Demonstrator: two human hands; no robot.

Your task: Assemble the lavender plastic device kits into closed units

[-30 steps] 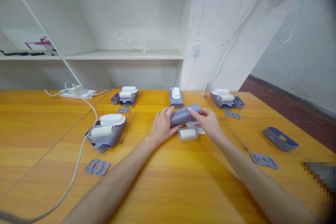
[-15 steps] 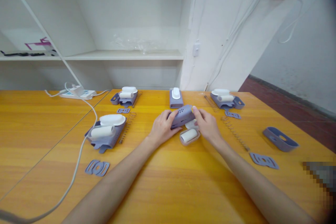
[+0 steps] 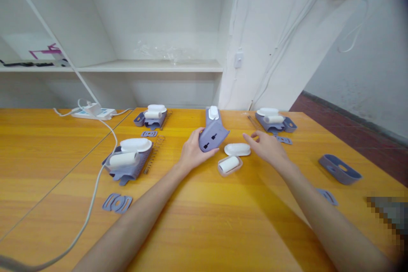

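My left hand [image 3: 193, 149] grips a purple-grey plastic housing [image 3: 216, 134], tilted so that two dark slots in it face me. To its right, my right hand [image 3: 266, 146] is raised with fingers apart and nothing in them. Between the hands, a white oval cap [image 3: 237, 149] lies on the table. Just in front of it sits a clear oval cup [image 3: 230, 173] with a white roll [image 3: 229, 164] inside. A purple-grey flat plate [image 3: 327, 196] is partly covered by my right forearm, and the spring near it is hidden.
Similar part sets with housings stand at left [image 3: 129, 161], back left [image 3: 154, 117] and back right [image 3: 272, 120]. Behind the held housing is an upright housing [image 3: 213, 114]. A purple-grey oval ring [image 3: 340, 169] lies at right. A white cable [image 3: 95, 204] runs from a power strip [image 3: 94, 112] across the left.
My right hand has let go of the housing and moved right, over the spring. My left hand has turned the housing, so its slotted side shows. The white oval cap is now uncovered.
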